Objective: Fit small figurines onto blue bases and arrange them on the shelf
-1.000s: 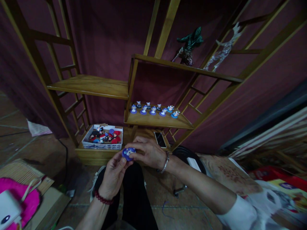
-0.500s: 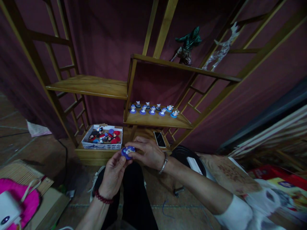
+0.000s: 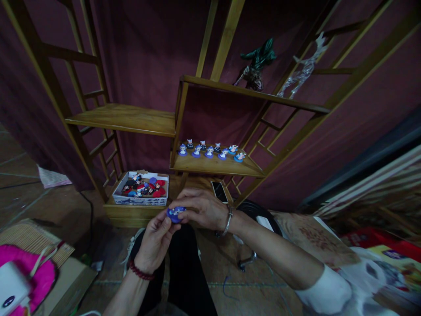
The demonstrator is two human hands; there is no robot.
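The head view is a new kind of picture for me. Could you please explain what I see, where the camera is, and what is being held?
There is no machine here, only a person's two bare hands. One camera, worn on the person's head, looks forward and down. The left hand, wearing a dark red bead bracelet, and the right hand, wearing a silver-coloured bangle, hold one small purple-blue figurine between them; its details are hard to see. Ahead, small purple, dark and blue figurines stand on a brown wooden shelf. Lower down, a white open box with printed sides contains more figurines, and a rectangular phone with a dark screen lies to its right.
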